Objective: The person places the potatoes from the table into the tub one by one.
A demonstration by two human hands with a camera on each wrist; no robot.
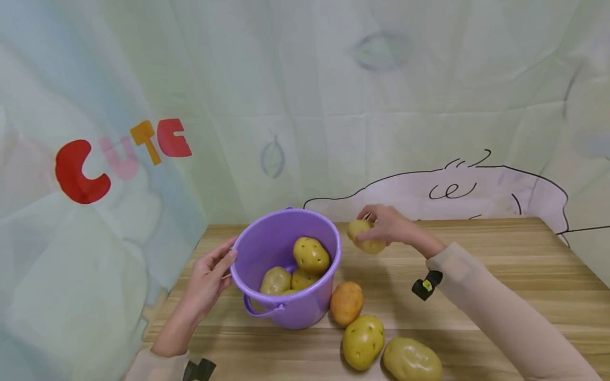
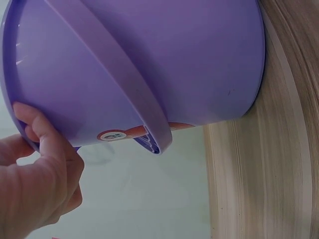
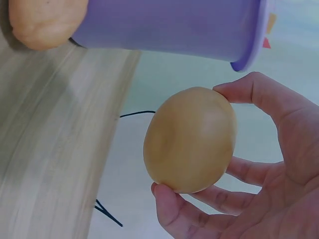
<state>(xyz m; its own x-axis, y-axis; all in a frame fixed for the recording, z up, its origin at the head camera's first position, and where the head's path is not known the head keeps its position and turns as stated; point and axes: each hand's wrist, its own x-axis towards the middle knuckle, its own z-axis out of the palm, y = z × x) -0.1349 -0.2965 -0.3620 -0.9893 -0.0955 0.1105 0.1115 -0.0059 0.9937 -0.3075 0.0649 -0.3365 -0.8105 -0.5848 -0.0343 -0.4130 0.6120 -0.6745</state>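
Observation:
A purple bucket [image 1: 305, 307] stands on the wooden table with several yellow potatoes [image 1: 311, 255] inside. My left hand [image 1: 206, 280] pinches its rim on the left side; in the left wrist view the thumb and fingers [image 2: 42, 132] clasp the rim beside the hanging handle [image 2: 124, 74]. To the right of the bucket, raised above the table, my right hand [image 1: 392, 226] grips a potato [image 1: 366, 236]. The right wrist view shows this potato [image 3: 192, 142] held between thumb and fingertips, just outside the bucket's rim.
Right of the bucket's base lie a brownish-orange potato [image 1: 347, 303], a yellow potato [image 1: 363, 343] and another yellow potato [image 1: 412, 361] near the front. A printed curtain [image 1: 314, 106] hangs behind and left of the table [image 1: 486, 296].

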